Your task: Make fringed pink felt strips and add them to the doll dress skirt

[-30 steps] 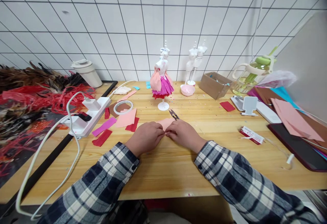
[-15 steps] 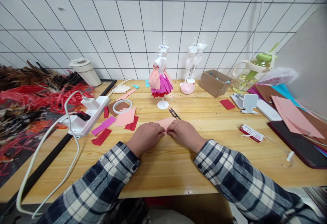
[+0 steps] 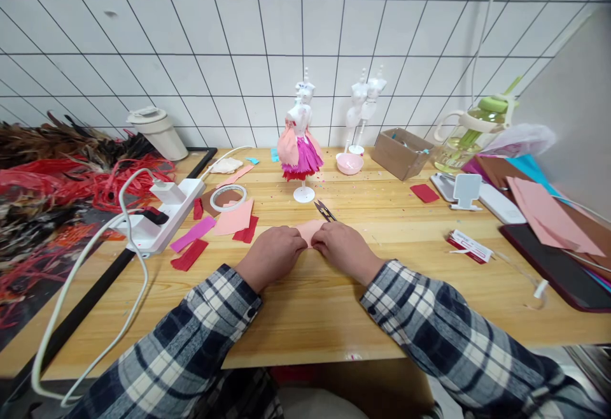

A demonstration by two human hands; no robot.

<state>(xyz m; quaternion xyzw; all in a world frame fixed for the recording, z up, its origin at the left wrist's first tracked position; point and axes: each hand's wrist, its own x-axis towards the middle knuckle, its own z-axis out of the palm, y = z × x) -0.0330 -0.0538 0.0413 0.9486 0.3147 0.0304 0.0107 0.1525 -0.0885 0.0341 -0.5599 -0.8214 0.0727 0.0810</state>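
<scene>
A piece of pink crepe paper (image 3: 309, 230) lies low over the table between my hands. My left hand (image 3: 275, 252) has its fingers closed on the paper's left edge. On the other edge, my right hand (image 3: 347, 249) pinches the paper between thumb and fingers. Both sets of fingertips are partly hidden behind the knuckles. Just beyond my right hand are black thread snips (image 3: 325, 210), their blades pointing away from me. Farther back stands a small white dress form (image 3: 304, 193) wearing a pink, magenta and red paper dress (image 3: 301, 157).
To the left lie a tape roll (image 3: 213, 198), pink, red and magenta paper pieces (image 3: 193, 234), and a white power strip (image 3: 165, 221) with cables. A pink bowl (image 3: 350, 164), cardboard box (image 3: 398, 156) and phone stand (image 3: 466, 191) are at the back right. A small red-white box (image 3: 470, 246) sits nearer.
My hands stay almost in place on the pink paper, with slightly more of it showing between them. The whole view has shifted very slightly.
</scene>
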